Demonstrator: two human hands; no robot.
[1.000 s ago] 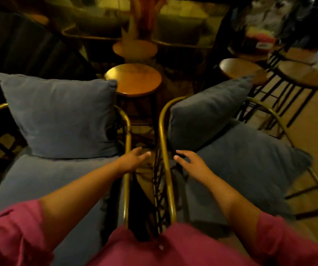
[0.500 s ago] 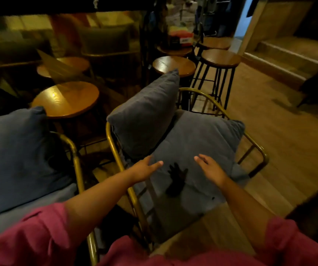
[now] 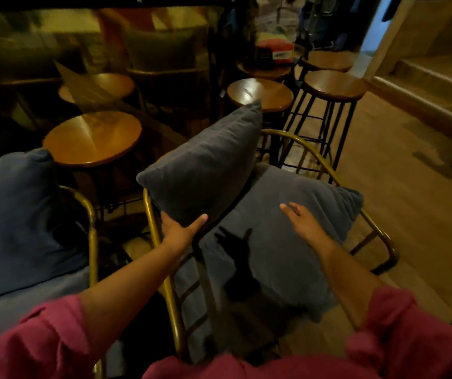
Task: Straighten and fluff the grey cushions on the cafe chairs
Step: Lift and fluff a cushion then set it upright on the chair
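Observation:
A dark grey back cushion (image 3: 205, 165) stands tilted against the left arm of the brass-framed chair (image 3: 308, 150) in front of me. Below it a grey seat cushion (image 3: 287, 258) lies askew on the seat, one corner hanging over the right rail. My left hand (image 3: 181, 232) cups the back cushion's lower edge, thumb in front and fingers hidden behind it. My right hand (image 3: 304, 222) hovers just above the seat cushion, fingers spread and holding nothing. On the left, a second chair (image 3: 92, 228) holds a blue-grey back cushion (image 3: 11, 214) and a seat cushion (image 3: 6, 310).
A round wooden table (image 3: 93, 138) stands behind the two chairs, with another round table (image 3: 260, 94) further back. Tall wooden stools (image 3: 334, 87) on black legs stand right behind the chair. Wooden floor (image 3: 410, 214) and a raised step (image 3: 424, 86) lie to the right.
The view has swung right, from both chairs onto the right chair. My left hand has moved forward and taken the back cushion's lower edge. My right hand has moved out over the seat cushion.

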